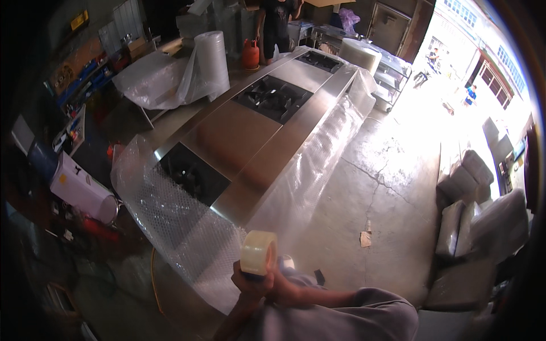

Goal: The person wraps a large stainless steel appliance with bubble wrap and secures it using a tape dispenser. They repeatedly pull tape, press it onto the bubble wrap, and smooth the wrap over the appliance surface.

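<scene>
A wide roll of clear packing tape point(256, 253) is held up close in front of me, with a dark strip along its lower edge. Round its lower left side, the fingers of my left hand point(245, 284) are closed. My right hand point(280, 288) meets the left at the bottom of the roll and is closed against it; some of its fingers are hidden. Just beyond lies a long stainless steel stove point(227, 139) with several black burner sections. Bubble wrap point(176, 221) drapes over its near end and hangs along its right side.
A large bubble wrap roll point(212, 65) stands at the left, and another roll point(361, 55) at the far end. A person point(277, 28) stands behind the stove near an orange gas cylinder point(250, 54). Wrapped grey items point(475, 221) line the right side.
</scene>
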Motion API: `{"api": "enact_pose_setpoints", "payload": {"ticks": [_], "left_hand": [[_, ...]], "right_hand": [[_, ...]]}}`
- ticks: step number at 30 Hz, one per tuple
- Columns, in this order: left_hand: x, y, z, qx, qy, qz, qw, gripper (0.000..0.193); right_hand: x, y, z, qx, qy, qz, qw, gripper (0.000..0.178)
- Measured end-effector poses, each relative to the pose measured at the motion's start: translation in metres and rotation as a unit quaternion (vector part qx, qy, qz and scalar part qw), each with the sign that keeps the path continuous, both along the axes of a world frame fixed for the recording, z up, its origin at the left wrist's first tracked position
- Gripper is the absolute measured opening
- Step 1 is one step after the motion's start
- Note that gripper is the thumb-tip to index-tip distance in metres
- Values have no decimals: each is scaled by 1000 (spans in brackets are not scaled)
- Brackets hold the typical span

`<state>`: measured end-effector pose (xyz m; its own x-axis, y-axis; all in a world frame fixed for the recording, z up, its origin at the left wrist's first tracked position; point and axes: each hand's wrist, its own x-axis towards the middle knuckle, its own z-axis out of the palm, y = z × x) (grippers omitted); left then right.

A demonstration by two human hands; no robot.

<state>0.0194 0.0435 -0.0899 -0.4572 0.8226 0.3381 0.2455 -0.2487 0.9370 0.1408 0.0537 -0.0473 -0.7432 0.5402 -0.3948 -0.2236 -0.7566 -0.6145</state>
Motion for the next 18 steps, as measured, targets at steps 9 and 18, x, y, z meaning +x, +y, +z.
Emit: {"api": "enact_pose_setpoints", "payload": {"ticks": [9,18], "left_hand": [[7,-4,55,49,13,-23,998,55],[-11,9,72,62,114,-72,989,60]], "right_hand": [[86,10,41,247,-90,357,897,83],[118,74,175,550,-175,208,790,39]]}}
